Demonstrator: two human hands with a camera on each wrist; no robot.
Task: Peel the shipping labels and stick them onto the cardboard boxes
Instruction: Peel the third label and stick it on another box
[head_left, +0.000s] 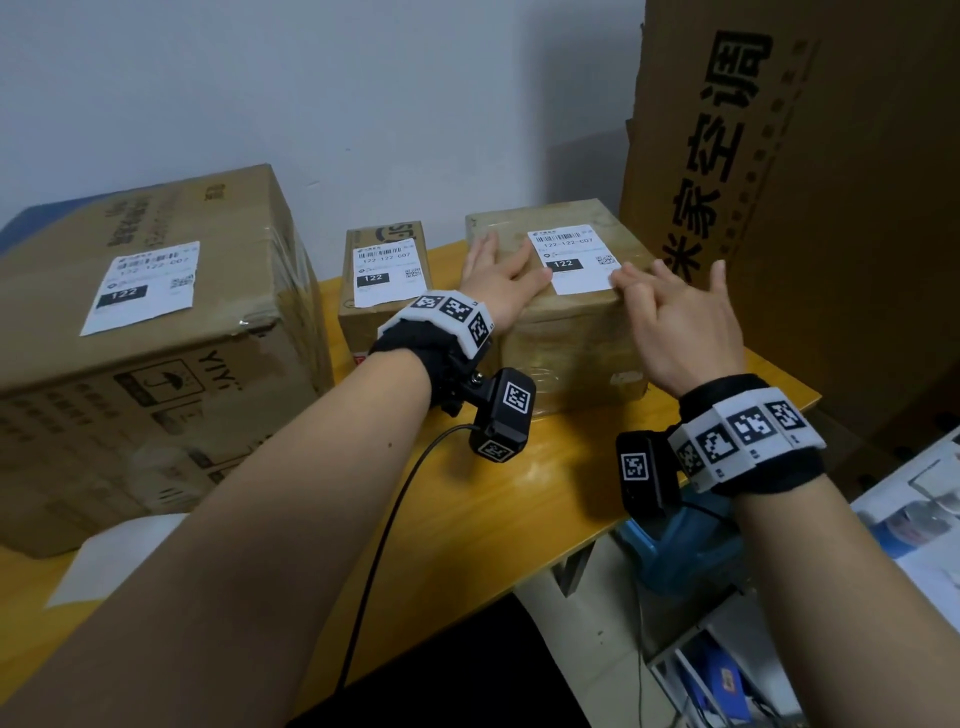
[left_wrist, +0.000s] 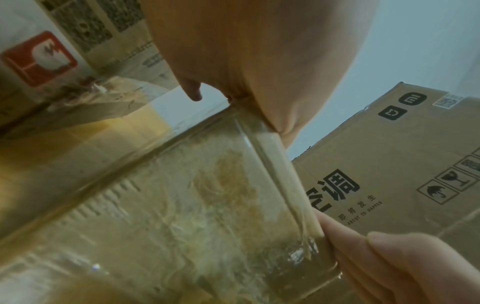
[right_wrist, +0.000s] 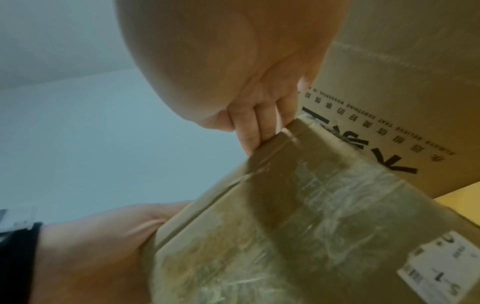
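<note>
Yellow table (head_left: 545, 499), three boxes. Both my hands flat, fingers spread, on the right box (head_left: 571, 332): left hand (head_left: 501, 283) and right hand (head_left: 675, 317) flank its shipping label (head_left: 571, 258), fingertips touching its edges.

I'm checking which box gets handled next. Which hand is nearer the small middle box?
Left. The left hand rests on the taped box's top, just beside the small middle box; the right hand is at that top's far side.

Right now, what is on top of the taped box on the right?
A white shipping label lies flat on the taped box. The left hand and the right hand rest on it with straight fingers, hiding the cardboard beneath them.
</note>
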